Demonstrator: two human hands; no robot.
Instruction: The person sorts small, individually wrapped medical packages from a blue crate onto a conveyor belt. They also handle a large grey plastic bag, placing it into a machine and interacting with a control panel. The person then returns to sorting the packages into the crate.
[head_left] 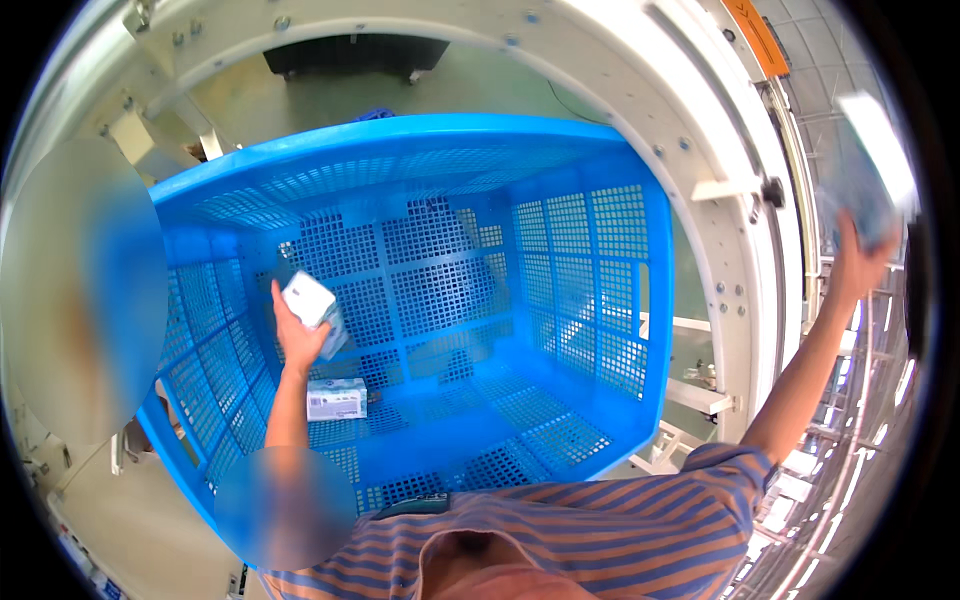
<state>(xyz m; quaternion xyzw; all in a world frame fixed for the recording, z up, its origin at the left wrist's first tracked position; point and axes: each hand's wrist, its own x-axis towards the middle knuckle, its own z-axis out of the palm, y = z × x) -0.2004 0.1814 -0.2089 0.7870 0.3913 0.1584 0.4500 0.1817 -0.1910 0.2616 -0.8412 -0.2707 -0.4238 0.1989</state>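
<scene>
My left hand [298, 338] reaches down inside a large blue plastic crate [400, 128]. Its fingers and thumb grip a small rectangular pack [309, 298] with a white end and pale blue-grey sides, held tilted above the crate floor. Just below that hand, a similar white pack [337, 400] with pale blue-green print lies on the crate floor. Far out to the right, my right hand [865, 258] is raised with its arm stretched, gripping another pack [860, 180] with a bright white face and blue-grey side. Motion smears that pack.
A pale metal frame [690, 110] with bolts curves around the crate's far and right sides. An orange sign [757, 38] is at the upper right. Beyond the frame, a dark object [355, 55] stands on the floor. Two blurred patches cover parts of the left side.
</scene>
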